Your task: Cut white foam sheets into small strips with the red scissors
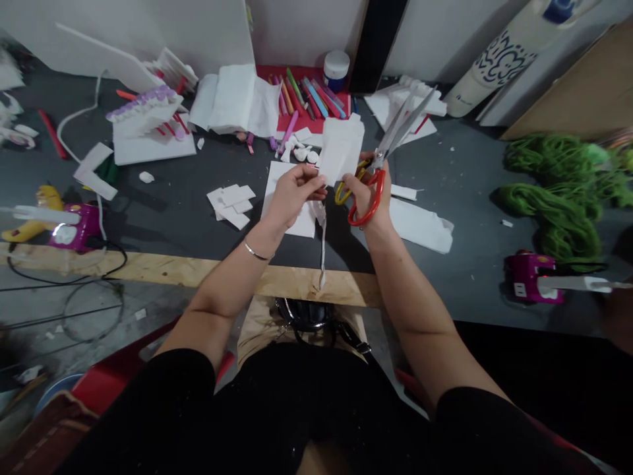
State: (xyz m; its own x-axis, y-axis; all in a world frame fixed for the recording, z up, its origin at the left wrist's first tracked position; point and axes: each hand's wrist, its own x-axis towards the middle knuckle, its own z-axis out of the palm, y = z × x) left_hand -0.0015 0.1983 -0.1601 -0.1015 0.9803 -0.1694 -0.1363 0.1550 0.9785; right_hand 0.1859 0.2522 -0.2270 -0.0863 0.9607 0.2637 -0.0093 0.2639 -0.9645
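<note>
the left hand [295, 196] is closed in a firm pinch on the lower edge of a stiff white rectangular sheet of foam or card [341, 150], holding it upright in the air above the dark grey tabletop [163, 218]. the right hand [368, 191] is closed around a pair of long steel scissors with red and yellow plastic handles [403, 128], its fingers through the red loop. the narrowly parted blades point up and to the right, just beside the raised sheet, and do not appear to be biting into it. the right hand's fingers also seem to brush the sheet's edge, though i cannot tell whether they grip it.

a thin, twisted white strip [322, 244] hangs below the left hand, over a pale wooden edge board [198, 270]; i cannot tell whether it joins the held sheet. a flat white sheet [289, 198] lies directly under the left hand. small white cut rectangles [230, 206] sit in a loose stack to its left, and a white piece with a ragged edge [420, 224] lies to the right, so some cutting is done. a thick pile of white sheets [235, 99] lies farther back, apparently uncut, beside a red tray of coloured markers [301, 92].
</note>
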